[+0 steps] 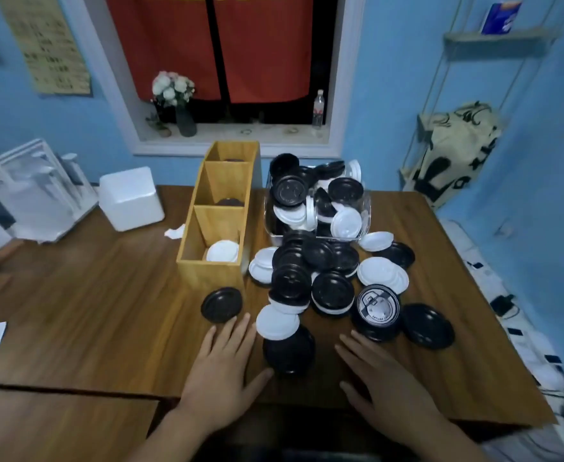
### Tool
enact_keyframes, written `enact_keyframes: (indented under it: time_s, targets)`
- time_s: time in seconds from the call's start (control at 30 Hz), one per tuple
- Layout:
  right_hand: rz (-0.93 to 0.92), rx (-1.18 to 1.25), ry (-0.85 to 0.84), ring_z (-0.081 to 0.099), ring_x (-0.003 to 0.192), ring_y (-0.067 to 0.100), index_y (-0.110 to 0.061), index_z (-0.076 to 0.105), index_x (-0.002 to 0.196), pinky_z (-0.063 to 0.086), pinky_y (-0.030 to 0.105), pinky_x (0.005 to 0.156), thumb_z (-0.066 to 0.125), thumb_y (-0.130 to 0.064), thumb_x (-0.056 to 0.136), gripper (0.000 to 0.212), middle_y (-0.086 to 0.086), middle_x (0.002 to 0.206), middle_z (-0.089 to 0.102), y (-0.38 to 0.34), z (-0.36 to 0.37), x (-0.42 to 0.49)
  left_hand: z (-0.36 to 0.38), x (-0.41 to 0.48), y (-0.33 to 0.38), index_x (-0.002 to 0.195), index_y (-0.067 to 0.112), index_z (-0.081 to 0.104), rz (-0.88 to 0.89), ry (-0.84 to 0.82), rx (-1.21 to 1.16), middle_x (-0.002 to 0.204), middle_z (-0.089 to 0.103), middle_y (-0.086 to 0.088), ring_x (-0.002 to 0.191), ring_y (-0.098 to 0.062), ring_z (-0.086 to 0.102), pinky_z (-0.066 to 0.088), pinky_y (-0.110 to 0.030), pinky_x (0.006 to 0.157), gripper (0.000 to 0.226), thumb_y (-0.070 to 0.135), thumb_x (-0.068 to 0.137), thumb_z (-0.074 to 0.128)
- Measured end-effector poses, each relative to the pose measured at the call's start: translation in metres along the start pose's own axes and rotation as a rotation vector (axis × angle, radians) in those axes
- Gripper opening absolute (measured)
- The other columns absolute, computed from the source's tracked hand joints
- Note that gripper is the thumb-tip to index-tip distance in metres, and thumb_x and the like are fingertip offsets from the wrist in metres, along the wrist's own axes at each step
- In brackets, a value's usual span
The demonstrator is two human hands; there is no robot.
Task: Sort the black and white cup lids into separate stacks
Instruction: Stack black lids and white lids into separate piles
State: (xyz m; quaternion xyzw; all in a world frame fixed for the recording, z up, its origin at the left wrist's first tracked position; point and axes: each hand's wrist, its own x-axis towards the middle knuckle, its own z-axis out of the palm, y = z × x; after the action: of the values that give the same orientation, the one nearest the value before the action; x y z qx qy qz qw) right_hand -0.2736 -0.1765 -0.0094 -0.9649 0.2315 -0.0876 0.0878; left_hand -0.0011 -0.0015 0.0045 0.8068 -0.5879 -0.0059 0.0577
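The wooden counter [90,311] fills most of the view. On it, left of the middle, stands a long wooden box [210,275] with three compartments in a row, running away from the person. Just to the right of the box is a clear container [368,211], full of black and white cup lids mixed together. In front of this container a heap of lids [320,258], also black and white mixed, spreads over the counter toward the person.

Both hands lie flat on the counter at the near edge, fingers straight, and they hold nothing. The left hand [222,371] rests beside a black lid [289,351], and its thumb reaches to the edge of this lid. The right hand [390,388] is on the other side of the same lid, a little apart from it.

A white lid [277,321] lies partly on top of that black lid. One black lid [221,305] lies alone in front of the box, near the left fingertips. In the nearest compartment sits a white lid [223,251]; each of the two further compartments shows something dark at the bottom.
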Motion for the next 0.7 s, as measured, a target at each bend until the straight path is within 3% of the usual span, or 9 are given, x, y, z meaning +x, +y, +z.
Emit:
enact_keyframes:
  time_s: [0.13,0.3,0.47,0.57,0.63,0.7]
  targets:
    - [-0.009,-0.038,-0.026,0.022,0.153,0.010,-0.022,0.048,0.151,0.029,0.032,0.119,0.031,-0.061,0.102,0.064,-0.009,0.160,0.038,-0.003,0.003,-0.002,0.010,-0.008,0.000,0.165,0.025,0.012,-0.028,-0.024,0.003,0.172,0.006,0.006,0.159,-0.015,0.000,0.005,-0.045,0.127,0.090,0.081,0.095,0.016]
    - [-0.014,-0.013,-0.031,0.023,0.153,0.013,-0.018,0.046,0.152,0.024,0.033,0.121,0.036,-0.056,0.102,0.064,-0.003,0.160,0.039,0.002,0.004,0.000,0.008,-0.007,0.000,0.165,0.024,0.013,-0.017,-0.021,-0.030,0.172,0.006,0.005,0.159,-0.015,-0.001,0.005,-0.047,0.128,0.089,0.080,0.096,0.022]
    - [-0.043,0.104,0.001,0.022,0.153,0.013,-0.016,0.049,0.149,0.027,0.033,0.120,0.039,-0.052,0.103,0.060,-0.003,0.159,0.039,0.002,0.004,0.000,0.005,-0.010,0.002,0.153,0.017,0.044,-0.058,0.070,-0.178,0.161,0.038,0.001,0.151,-0.022,0.029,0.022,-0.048,0.125,0.081,0.069,0.091,0.050]
    - [-0.060,0.171,0.040,0.034,0.148,0.014,-0.017,0.055,0.143,0.035,0.033,0.117,0.048,-0.044,0.101,0.051,-0.003,0.151,0.048,0.000,0.004,-0.002,0.006,-0.016,0.005,0.126,0.015,0.059,-0.136,0.182,-0.350,0.136,0.055,0.001,0.130,-0.019,0.047,0.040,-0.040,0.111,0.051,0.045,0.085,0.060]
    - [-0.090,0.257,0.058,0.043,0.139,0.015,-0.019,0.057,0.140,0.041,0.033,0.114,0.059,-0.036,0.097,0.046,-0.004,0.147,0.050,0.000,0.001,0.003,0.008,-0.020,0.007,0.112,0.015,0.054,-0.244,0.305,-0.443,0.120,0.052,0.003,0.114,-0.017,0.047,0.043,-0.034,0.095,0.035,0.028,0.080,0.060]
    - [-0.141,0.292,0.070,0.050,0.130,0.017,-0.020,0.059,0.136,0.042,0.028,0.108,0.066,-0.029,0.093,0.044,-0.004,0.146,0.049,-0.004,-0.005,0.014,0.005,-0.020,0.006,0.109,0.013,0.051,-0.355,0.406,-0.443,0.115,0.045,0.003,0.108,-0.017,0.042,0.041,-0.032,0.089,0.034,0.022,0.079,0.063]
